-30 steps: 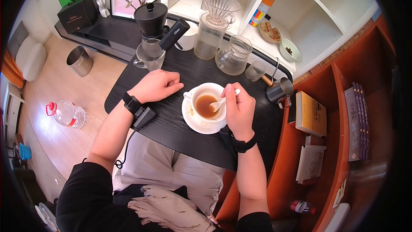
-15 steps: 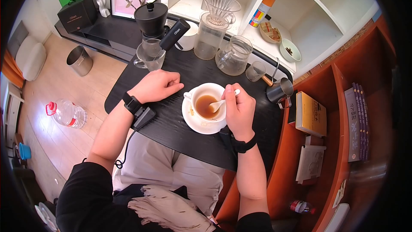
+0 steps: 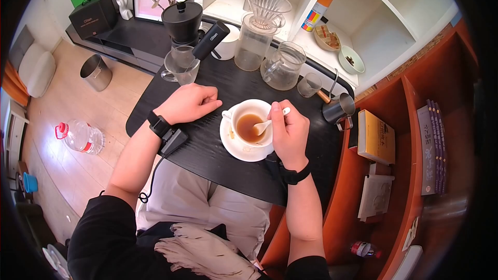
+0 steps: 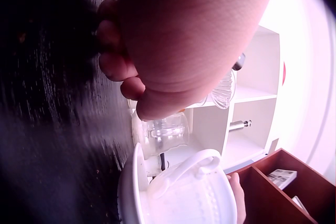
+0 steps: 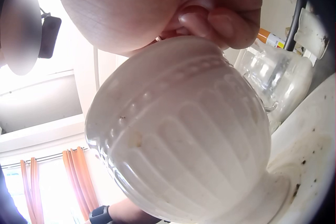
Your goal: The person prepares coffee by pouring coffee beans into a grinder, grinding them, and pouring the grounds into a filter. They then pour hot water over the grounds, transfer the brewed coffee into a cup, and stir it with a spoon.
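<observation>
A white cup (image 3: 252, 109) of brown drink stands on a white saucer (image 3: 243, 153) with brown stains on it. My right hand (image 3: 290, 132) pinches the handle of a white spoon (image 3: 262, 126) between thumb and fingers at the cup's right side, with the spoon's bowl dipping into the drink. In the right wrist view that hand is just above the rim of the ribbed cup (image 5: 194, 134). My left hand (image 3: 191, 105) rests on the black table, fingers loosely curled and holding nothing, left of the cup handle (image 4: 194, 166).
Along the table's back stand a black grinder (image 3: 181, 23), a glass cup (image 3: 184, 72), a glass server with a dripper (image 3: 254, 46), a glass pot (image 3: 282, 70), a small glass (image 3: 309, 86) and a metal pitcher (image 3: 338, 108). A wooden bookshelf (image 3: 332, 176) borders the right side.
</observation>
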Demonstrator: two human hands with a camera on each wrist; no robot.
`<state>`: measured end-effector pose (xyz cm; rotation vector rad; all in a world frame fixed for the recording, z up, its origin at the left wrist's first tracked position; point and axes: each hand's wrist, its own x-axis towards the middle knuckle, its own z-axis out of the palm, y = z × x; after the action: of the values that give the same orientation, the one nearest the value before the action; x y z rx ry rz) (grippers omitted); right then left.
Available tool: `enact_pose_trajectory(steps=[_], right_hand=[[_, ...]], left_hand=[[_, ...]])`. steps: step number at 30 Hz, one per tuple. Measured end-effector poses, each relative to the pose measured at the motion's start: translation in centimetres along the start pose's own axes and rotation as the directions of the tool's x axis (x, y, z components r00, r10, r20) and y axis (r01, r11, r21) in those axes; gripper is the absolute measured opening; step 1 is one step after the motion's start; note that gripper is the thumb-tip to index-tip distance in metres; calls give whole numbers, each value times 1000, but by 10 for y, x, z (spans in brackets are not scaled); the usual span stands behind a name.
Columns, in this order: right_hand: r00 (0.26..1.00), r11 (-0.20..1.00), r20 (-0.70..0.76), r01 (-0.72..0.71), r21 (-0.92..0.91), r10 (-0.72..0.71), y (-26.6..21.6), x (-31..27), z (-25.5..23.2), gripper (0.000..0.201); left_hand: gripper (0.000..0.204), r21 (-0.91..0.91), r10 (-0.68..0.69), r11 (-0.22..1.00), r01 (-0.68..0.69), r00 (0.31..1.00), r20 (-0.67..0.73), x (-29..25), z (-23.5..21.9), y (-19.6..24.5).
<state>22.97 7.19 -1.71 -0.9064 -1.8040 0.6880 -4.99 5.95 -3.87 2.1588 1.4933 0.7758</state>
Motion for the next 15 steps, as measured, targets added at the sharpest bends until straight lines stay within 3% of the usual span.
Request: enact_pose_trajectory(steps=[15], right_hand=[[1000,1000,-1,5,-31,-5,3,0,1,33]], left_hand=[[28,-17,3,1000,-3,1000,8,0,0,0]])
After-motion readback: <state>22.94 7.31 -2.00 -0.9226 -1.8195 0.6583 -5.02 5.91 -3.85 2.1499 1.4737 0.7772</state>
